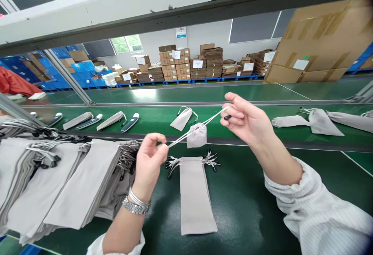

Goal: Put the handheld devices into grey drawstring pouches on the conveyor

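A small grey drawstring pouch (197, 136) hangs in the air between my hands, its neck gathered and its white cords pulled out to both sides. My left hand (151, 154) pinches the cord on the left. My right hand (247, 119) is closed on the other cord, with a black cord end showing at its fingers. Below, a neat stack of long grey drawstring bags (196, 195) lies flat on the green work surface, cords spread to either side. Large piles of similar grey bags (84, 181) lie to the left.
Behind the bench edge runs a green conveyor belt (151, 121) carrying filled pouches (182, 119) and dark blue items with white ends (130, 123). More pouches (325, 123) lie at right. A metal beam (163, 2) crosses overhead. A person's red sleeve (17, 82) shows at far left.
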`<state>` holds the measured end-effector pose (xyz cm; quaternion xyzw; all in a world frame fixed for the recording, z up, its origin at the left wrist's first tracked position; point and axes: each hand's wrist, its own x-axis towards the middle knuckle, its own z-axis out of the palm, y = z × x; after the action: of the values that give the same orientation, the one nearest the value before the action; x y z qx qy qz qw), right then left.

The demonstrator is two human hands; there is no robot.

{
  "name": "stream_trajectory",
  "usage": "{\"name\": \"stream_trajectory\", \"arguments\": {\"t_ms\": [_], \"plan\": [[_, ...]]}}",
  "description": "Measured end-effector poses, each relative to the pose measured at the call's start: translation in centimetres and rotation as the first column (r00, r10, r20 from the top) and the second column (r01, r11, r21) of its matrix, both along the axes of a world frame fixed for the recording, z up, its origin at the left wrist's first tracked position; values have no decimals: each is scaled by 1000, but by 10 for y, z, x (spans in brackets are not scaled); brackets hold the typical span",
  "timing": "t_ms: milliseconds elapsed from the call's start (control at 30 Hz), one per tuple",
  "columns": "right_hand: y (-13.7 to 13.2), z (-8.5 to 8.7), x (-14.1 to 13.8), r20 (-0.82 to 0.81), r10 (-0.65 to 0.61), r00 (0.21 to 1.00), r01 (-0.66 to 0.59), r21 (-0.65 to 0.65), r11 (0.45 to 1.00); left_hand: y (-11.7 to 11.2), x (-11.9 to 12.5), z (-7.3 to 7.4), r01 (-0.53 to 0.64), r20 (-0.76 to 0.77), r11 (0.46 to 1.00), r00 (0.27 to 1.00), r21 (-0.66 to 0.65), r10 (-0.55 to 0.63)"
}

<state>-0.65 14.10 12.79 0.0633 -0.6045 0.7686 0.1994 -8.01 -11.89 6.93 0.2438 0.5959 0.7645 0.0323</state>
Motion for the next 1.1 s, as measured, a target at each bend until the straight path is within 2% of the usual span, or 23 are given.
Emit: {"name": "stream_trajectory", "arguments": {"t_ms": [67,133,200,267,367,467,600,667,833,1033,1100], "plan": [[7,-3,-9,-80,-164,983,168,56,984,7,6,-19,10,-36,987,999,-160,-16],[15,-10,-20,-185,-291,938,316,119,941,11,12,-38,12,-57,942,998,-335,-33],[24,-19,-33,-278,-369,887,428,190,884,11,14,-53,3,-130,882,989,-470,-73],[32,-31,-48,-316,-381,869,476,317,820,10,14,-64,-11,-217,829,967,-559,-133],[40,-56,-69,-247,-325,913,408,597,691,8,13,-71,-29,-295,749,929,-662,-225],[40,-87,-87,-114,-313,943,281,778,561,8,12,-75,-69,-351,675,890,-735,-291],[32,-124,-96,137,-209,968,-33,899,436,8,12,-76,-120,-390,615,860,-779,-328],[27,-135,-96,176,-155,972,-105,918,384,7,13,-76,-140,-401,602,857,-786,-324],[21,-146,-94,164,-79,983,-128,930,345,5,18,-77,-172,-431,624,854,-762,-291],[25,-161,-96,247,-104,963,-192,908,373,6,22,-84,-218,-472,644,845,-733,-252],[28,-169,-98,280,-108,954,-215,888,405,6,23,-87,-234,-483,636,839,-735,-249]]}}
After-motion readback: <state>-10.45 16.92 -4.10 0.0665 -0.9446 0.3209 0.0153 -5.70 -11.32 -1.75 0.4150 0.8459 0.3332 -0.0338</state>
